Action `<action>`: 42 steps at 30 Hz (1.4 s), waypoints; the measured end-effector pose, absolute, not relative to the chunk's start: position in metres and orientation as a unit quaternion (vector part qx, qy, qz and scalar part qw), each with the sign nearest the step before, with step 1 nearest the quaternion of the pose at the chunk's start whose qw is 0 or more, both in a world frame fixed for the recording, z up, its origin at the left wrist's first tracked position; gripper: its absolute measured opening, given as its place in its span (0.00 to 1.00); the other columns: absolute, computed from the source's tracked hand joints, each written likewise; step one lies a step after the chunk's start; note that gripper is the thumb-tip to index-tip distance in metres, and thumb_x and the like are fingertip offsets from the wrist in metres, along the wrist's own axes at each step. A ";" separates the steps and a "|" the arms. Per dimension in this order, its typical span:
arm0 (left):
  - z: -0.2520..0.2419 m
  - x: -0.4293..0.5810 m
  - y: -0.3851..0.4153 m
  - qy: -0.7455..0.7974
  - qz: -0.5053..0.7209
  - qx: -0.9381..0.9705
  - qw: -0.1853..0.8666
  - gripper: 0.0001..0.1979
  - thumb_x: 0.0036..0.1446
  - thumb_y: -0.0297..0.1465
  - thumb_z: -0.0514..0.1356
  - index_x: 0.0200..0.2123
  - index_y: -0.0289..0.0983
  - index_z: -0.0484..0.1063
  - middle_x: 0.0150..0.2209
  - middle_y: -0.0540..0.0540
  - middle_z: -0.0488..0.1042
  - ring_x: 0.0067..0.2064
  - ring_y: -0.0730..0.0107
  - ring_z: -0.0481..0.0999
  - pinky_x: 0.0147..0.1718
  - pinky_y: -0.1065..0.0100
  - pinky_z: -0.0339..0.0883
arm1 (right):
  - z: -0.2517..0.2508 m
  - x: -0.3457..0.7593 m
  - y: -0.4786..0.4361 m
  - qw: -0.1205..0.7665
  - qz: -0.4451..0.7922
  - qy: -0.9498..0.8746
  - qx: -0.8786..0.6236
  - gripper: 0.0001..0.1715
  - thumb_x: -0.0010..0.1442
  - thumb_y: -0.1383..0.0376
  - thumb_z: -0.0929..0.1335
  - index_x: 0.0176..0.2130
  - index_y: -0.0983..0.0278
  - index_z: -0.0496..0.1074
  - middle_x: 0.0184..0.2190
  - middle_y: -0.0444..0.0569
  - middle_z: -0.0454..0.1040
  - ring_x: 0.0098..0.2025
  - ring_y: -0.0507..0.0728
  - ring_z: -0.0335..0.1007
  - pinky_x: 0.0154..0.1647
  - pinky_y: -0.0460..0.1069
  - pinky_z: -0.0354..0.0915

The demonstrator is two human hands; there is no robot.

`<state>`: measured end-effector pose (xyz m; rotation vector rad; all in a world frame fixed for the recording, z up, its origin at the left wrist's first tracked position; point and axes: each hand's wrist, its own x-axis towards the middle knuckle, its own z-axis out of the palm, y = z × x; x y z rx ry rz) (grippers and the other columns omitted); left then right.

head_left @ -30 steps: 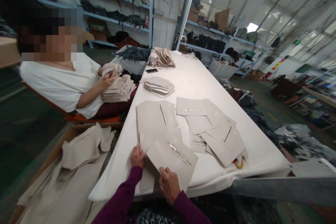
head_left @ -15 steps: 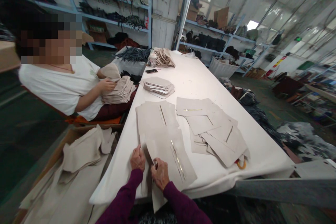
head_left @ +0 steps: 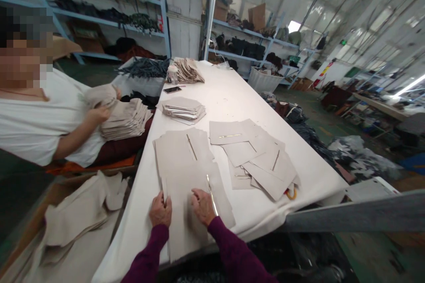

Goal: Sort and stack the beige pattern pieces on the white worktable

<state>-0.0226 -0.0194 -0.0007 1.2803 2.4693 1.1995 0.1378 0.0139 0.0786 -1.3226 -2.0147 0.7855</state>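
A beige fabric panel with a gold-toned zipper set in a slit lies at the near end of the white table. My left hand is closed on the panel's left edge, thumb and fingers together. On the panel's face, just left of the zipper, rests my right hand, fingers loosely bent and apart, holding nothing visible. Another beige panel with a zipper slit adjoins it on the far side. Several similar panels lie overlapped to the right.
A stack of beige pieces, a phone and another pile sit farther along the white table. At left, a seated co-worker handles beige pieces. A box of beige fabric stands below. An orange ring lies right.
The panel's left part, lifted and folded in my right hand before, now lies flat. My right hand has let it go. The view has turned slightly right.
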 end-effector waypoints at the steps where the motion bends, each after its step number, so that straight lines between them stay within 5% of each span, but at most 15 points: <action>1: -0.001 -0.022 -0.019 0.814 0.397 0.422 0.049 0.20 0.54 0.38 0.50 0.46 0.32 0.67 0.33 0.43 0.69 0.32 0.67 0.68 0.34 0.66 0.64 | 0.078 0.155 0.015 0.316 0.288 -0.735 -0.526 0.14 0.57 0.68 0.59 0.39 0.66 0.71 0.28 0.48 0.72 0.30 0.53 0.67 0.33 0.45 0.61; 7: -0.001 -0.021 -0.020 0.817 0.397 0.416 0.034 0.18 0.53 0.35 0.51 0.45 0.33 0.67 0.32 0.44 0.68 0.33 0.67 0.67 0.35 0.66 0.63 | 0.062 0.248 -0.008 0.323 0.173 -0.677 -0.638 0.18 0.58 0.67 0.57 0.38 0.71 0.72 0.32 0.56 0.74 0.35 0.57 0.69 0.39 0.50 0.64; 13: -0.001 -0.019 -0.020 0.827 0.375 0.418 0.023 0.18 0.52 0.35 0.52 0.45 0.33 0.68 0.33 0.44 0.68 0.34 0.66 0.67 0.36 0.65 0.63 | 0.059 0.270 -0.085 0.281 0.181 -0.709 -0.621 0.19 0.62 0.68 0.56 0.43 0.69 0.71 0.37 0.55 0.74 0.39 0.55 0.71 0.43 0.48 0.65; 31: -0.004 -0.020 -0.021 0.835 0.337 0.436 0.007 0.19 0.53 0.35 0.51 0.46 0.31 0.67 0.33 0.43 0.68 0.34 0.66 0.66 0.36 0.66 0.62 | 0.061 0.255 -0.099 -0.008 0.139 -0.788 -0.600 0.34 0.53 0.77 0.58 0.59 0.65 0.58 0.28 0.48 0.72 0.28 0.55 0.69 0.28 0.46 0.60; 42: -0.005 -0.021 -0.020 0.827 0.352 0.440 0.001 0.19 0.54 0.35 0.50 0.46 0.31 0.66 0.33 0.43 0.68 0.34 0.66 0.67 0.36 0.65 0.64 | 0.060 0.252 -0.091 -0.036 0.083 -0.802 -0.591 0.34 0.51 0.79 0.59 0.57 0.65 0.60 0.27 0.48 0.72 0.25 0.55 0.70 0.24 0.47 0.58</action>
